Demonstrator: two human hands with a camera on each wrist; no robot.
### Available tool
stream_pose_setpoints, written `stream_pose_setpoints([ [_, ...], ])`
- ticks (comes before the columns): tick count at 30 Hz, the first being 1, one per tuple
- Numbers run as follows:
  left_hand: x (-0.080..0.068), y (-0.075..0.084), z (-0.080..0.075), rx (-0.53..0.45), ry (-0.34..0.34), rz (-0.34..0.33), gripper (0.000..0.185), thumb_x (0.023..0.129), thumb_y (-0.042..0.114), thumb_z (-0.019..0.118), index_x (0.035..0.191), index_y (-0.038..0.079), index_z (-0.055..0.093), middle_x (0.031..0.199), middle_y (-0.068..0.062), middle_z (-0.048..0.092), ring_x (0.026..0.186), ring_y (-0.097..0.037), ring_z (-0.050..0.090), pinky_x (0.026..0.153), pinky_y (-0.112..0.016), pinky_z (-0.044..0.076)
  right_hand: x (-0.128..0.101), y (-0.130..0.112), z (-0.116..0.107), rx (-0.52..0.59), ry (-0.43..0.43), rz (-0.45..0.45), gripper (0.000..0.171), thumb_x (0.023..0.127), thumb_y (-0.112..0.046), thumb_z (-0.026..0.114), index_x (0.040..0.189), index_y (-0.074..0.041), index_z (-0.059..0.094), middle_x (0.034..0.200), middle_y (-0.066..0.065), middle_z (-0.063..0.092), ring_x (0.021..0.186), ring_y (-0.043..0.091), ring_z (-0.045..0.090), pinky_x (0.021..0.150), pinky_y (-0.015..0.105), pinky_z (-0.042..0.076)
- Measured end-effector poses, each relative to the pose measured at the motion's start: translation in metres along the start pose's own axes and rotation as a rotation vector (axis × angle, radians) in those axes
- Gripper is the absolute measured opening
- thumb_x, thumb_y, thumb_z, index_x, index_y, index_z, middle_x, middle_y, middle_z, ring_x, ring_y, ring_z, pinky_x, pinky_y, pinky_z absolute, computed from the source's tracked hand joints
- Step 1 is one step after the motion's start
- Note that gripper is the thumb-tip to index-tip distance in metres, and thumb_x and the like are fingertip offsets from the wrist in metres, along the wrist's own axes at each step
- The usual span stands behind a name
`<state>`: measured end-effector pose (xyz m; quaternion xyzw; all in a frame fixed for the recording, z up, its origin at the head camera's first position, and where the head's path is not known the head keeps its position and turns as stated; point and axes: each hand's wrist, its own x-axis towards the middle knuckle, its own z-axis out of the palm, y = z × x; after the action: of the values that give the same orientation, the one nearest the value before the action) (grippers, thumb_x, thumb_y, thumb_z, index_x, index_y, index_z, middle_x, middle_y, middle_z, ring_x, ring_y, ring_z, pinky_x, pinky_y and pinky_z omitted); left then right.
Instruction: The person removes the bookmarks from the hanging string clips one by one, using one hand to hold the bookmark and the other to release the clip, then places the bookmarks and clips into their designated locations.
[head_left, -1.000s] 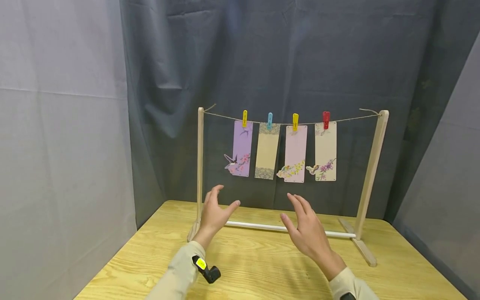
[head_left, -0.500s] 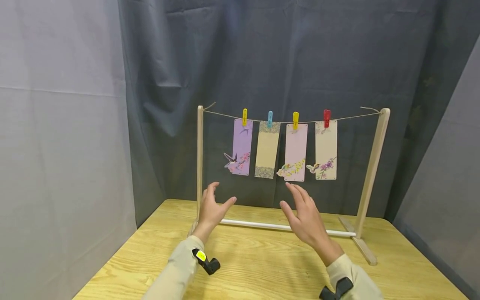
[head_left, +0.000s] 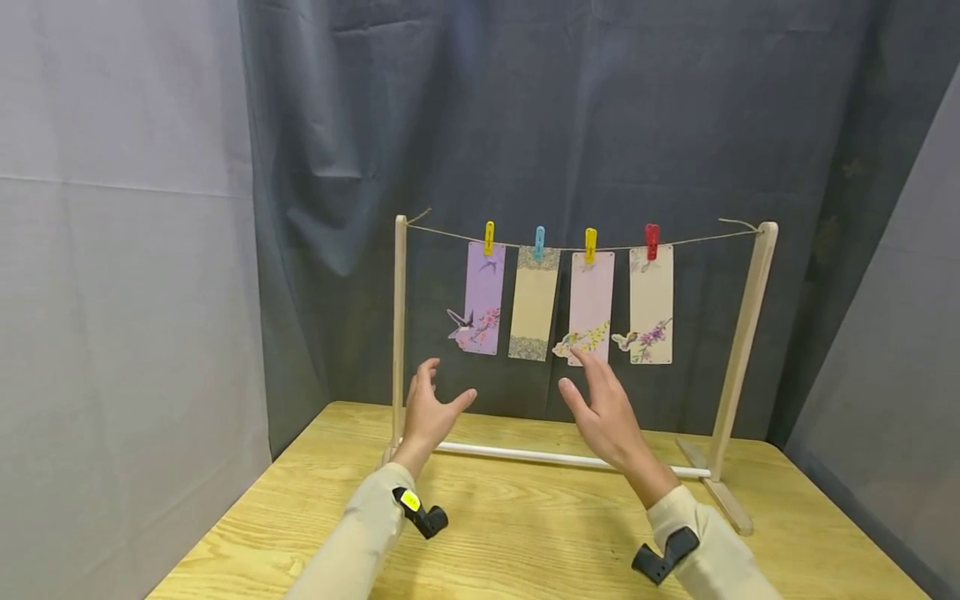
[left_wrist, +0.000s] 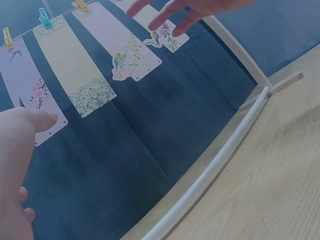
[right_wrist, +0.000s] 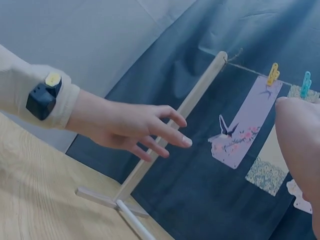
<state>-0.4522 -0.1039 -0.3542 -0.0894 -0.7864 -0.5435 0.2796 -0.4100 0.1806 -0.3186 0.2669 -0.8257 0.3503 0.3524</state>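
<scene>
Several bookmarks hang from a string between two wooden posts. From left to right they are a purple bookmark with a swallow (head_left: 483, 292), a cream bookmark with lace-patterned ends (head_left: 534, 304), a pink bookmark with yellow blossoms (head_left: 591, 292) and a cream bookmark with purple flowers (head_left: 651, 292). Clothespins grip their tops: yellow (head_left: 489, 237), blue (head_left: 539, 242), yellow (head_left: 590, 244) and red (head_left: 652, 240). My left hand (head_left: 432, 412) hovers below the purple bookmark, fingers spread and holding nothing. My right hand (head_left: 609, 417) is raised, its fingertips overlapping the pink bookmark's lower edge in the head view; contact cannot be told.
The rack's left post (head_left: 400, 325) and right post (head_left: 744, 350) stand on wooden feet, joined low down by a white rod (head_left: 517, 453). Beneath is a wood-grain table (head_left: 510, 533). A dark curtain (head_left: 525, 108) hangs behind, with pale cloth (head_left: 127, 292) at the left.
My right hand has risen slightly toward the pink bookmark. The left hand has risen a little too, still with spread fingers. The bookmarks hang as before.
</scene>
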Motion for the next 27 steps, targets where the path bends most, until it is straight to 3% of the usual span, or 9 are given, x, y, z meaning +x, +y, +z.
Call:
stream_pose_setpoints([
  [5, 0.010, 0.002, 0.006, -0.018, 0.004, 0.027, 0.086, 0.085, 0.031, 0.086, 0.154, 0.016, 0.037, 0.150, -0.021, 0.043, 0.134, -0.045, 0.047, 0.104, -0.060, 0.043, 0.009, -0.005, -0.006, 0.047, -0.022, 0.036, 0.054, 0.110, -0.038, 0.047, 0.160, -0.019, 0.036, 0.159, 0.017, 0.038, 0.133, 0.045, 0.047, 0.097, 0.065, 0.044],
  [12, 0.024, 0.001, 0.014, 0.032, -0.026, 0.047, 0.088, 0.085, 0.031, 0.087, 0.155, 0.016, 0.035, 0.151, -0.019, 0.043, 0.138, -0.039, 0.044, 0.108, -0.057, 0.040, 0.020, -0.010, -0.012, 0.067, -0.052, 0.030, 0.053, 0.111, -0.037, 0.046, 0.160, -0.017, 0.037, 0.157, 0.018, 0.039, 0.126, 0.040, 0.054, 0.098, 0.065, 0.043],
  [19, 0.033, 0.007, 0.020, 0.056, -0.027, 0.003, 0.093, 0.084, 0.033, 0.088, 0.156, 0.011, 0.033, 0.151, -0.021, 0.043, 0.137, -0.042, 0.044, 0.111, -0.057, 0.037, 0.031, -0.014, -0.015, 0.111, -0.079, 0.053, 0.053, 0.112, -0.038, 0.044, 0.159, -0.016, 0.038, 0.156, 0.015, 0.041, 0.123, 0.038, 0.058, 0.096, 0.063, 0.045],
  [27, 0.045, 0.004, 0.025, -0.048, 0.014, -0.039, 0.099, 0.083, 0.026, 0.089, 0.157, 0.006, 0.027, 0.152, -0.026, 0.040, 0.137, -0.045, 0.043, 0.111, -0.057, 0.037, 0.053, -0.015, -0.014, 0.135, -0.105, 0.036, 0.052, 0.112, -0.037, 0.042, 0.159, -0.014, 0.037, 0.157, 0.017, 0.042, 0.122, 0.042, 0.058, 0.099, 0.061, 0.045],
])
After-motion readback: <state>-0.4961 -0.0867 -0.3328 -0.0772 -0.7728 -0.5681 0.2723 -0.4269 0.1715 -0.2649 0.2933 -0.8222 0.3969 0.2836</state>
